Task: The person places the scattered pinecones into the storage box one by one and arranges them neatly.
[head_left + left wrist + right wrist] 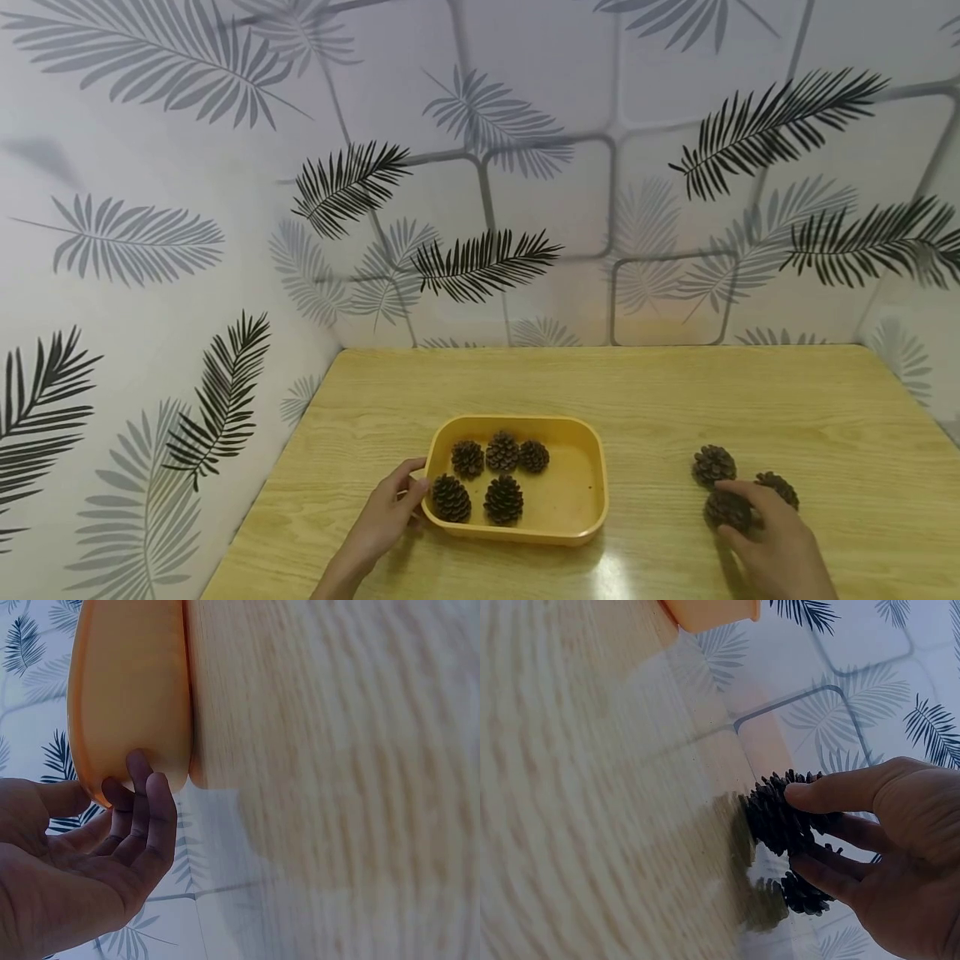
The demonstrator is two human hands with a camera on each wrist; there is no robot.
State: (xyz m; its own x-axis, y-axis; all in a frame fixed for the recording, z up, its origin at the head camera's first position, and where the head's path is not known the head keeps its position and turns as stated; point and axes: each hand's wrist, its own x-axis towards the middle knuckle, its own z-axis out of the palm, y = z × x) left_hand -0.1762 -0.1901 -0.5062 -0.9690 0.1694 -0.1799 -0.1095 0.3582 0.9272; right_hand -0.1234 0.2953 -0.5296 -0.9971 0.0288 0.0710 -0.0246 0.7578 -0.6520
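- The left hand (386, 512) rests at the left end of the yellow tray (588, 517), fingers lightly bent against its outer wall; the left wrist view shows the fingertips (139, 769) touching the rim, thumb apart. It steadies the tray and does not clasp it.
- The yellow tray sits on the wooden table (675, 392), near the front edge, left of centre.
- Five pine cones lie inside the tray, all in its left half: three in a back row (501, 452) and two in front (503, 499). The right half of the tray floor is bare.
- Well to the right of the tray, three more pine cones lie close together on the table: a far one (713, 464), one at the right (778, 487), and a near pine cone (727, 509).
- The right hand (776, 546) pinches the near pine cone; the right wrist view shows the thumb on top (832, 793) and the fingers beneath, with the cone still resting on the table.
- A wall with a palm-leaf pattern (480, 262) rises behind and to the left of the table.
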